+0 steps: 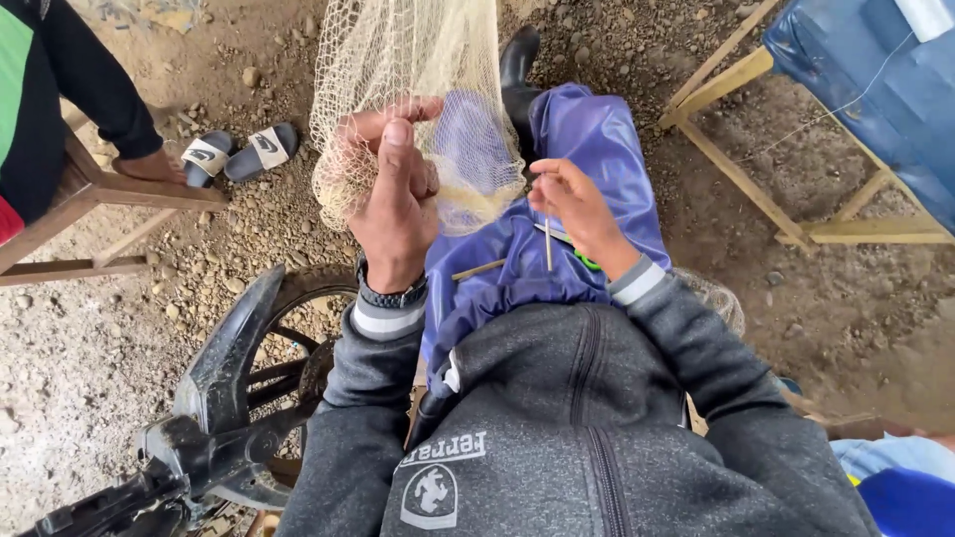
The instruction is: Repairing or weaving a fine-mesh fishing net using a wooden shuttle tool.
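My left hand (396, 204) grips the bunched fishing net (418, 80); my right hand (577, 204) pinches a thin netting needle (548, 244) over my lap.

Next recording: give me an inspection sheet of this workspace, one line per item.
Surface: lap covered by purple apron, over gravel ground.
Job's things: pale fishing net hanging down onto the lap; thin netting needle.
Clutter: small stick and green item on the apron.
Grips: left hand bunches the net; right hand pinches the needle.
Cables: thin line crossing the blue tarp.
Surroundings: motorbike wheel, sandals, wooden frame, another person's hand on a bench.
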